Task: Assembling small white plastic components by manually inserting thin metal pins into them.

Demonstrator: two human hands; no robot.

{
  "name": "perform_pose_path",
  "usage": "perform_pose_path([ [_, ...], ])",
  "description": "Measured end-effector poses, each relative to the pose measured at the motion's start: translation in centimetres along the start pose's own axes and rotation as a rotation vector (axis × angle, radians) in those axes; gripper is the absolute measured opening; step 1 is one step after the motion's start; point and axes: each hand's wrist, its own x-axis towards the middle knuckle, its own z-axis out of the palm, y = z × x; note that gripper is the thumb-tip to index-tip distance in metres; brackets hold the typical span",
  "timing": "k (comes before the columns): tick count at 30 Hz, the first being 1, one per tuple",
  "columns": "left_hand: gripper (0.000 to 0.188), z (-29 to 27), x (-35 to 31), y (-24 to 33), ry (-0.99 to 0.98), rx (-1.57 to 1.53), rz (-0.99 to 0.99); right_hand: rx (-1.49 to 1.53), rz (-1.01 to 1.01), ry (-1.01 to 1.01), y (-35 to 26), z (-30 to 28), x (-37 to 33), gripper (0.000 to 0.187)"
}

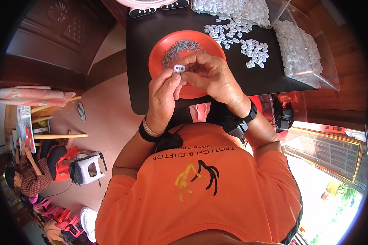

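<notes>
The person's own orange shirt is filling the lower half of the view, and the near edge of the black desk [151, 61] is disappearing under the wrists. Much of the red plate [161, 53] is lying hidden behind both hands. The clear bin [310, 73] of white pieces at two o'clock is running out of the frame at the top. What the right fingertips are pressing is too small to make out.

The left hand [163, 98] is closing its grip on a small white two-holed part [179, 68], thumb and forefinger pinching it from the seven o'clock side. The right hand [212, 77] is curling its fingers tight at the part's three o'clock side, touching it; whether it is holding anything of its own, I cannot tell. The part is sitting just above the plate's middle, with a heap of small metal pins [178, 49] at its twelve o'clock. Loose white pieces [241, 41] are lying scattered on the desk toward one o'clock.
</notes>
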Motion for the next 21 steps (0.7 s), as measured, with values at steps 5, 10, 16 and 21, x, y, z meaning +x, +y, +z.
perform_pose_path([
  [5,0.029,0.19,-0.04,0.43,-0.044,-0.046,-0.072,-0.085,-0.047,0.0,-0.21,-0.16,-0.11,0.019],
  [10,0.029,0.26,-0.04,0.37,-0.016,-0.041,-0.103,-0.17,-0.125,0.022,-0.27,-0.21,-0.32,0.023],
  [16,0.029,0.34,0.18,0.46,-0.028,-0.037,-0.102,-0.281,-0.205,0.068,-0.28,-0.12,-0.6,0.025],
  [21,0.028,0.55,0.24,0.42,-0.029,-0.051,-0.098,-0.379,-0.26,0.082,-0.29,-0.21,-0.68,0.024],
])
